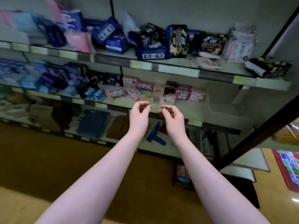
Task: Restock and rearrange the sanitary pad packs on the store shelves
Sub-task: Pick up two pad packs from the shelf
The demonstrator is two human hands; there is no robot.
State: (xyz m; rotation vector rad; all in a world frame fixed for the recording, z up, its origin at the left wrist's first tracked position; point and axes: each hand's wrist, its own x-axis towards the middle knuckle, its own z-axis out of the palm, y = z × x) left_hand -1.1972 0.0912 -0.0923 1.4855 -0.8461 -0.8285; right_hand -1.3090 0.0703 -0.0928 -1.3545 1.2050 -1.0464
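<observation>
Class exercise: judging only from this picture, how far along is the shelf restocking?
Little looks finished. The small pink packs on the middle shelf lie jumbled, and the dark packs on the upper shelf are toppled. Nothing is in hand: the left hand and right hand hover empty, fingers curled. Straightening both shelves remains.

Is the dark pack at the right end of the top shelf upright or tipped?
Tipped. The dark pack lies on its side at the top shelf edge, apart from the rest.
</observation>
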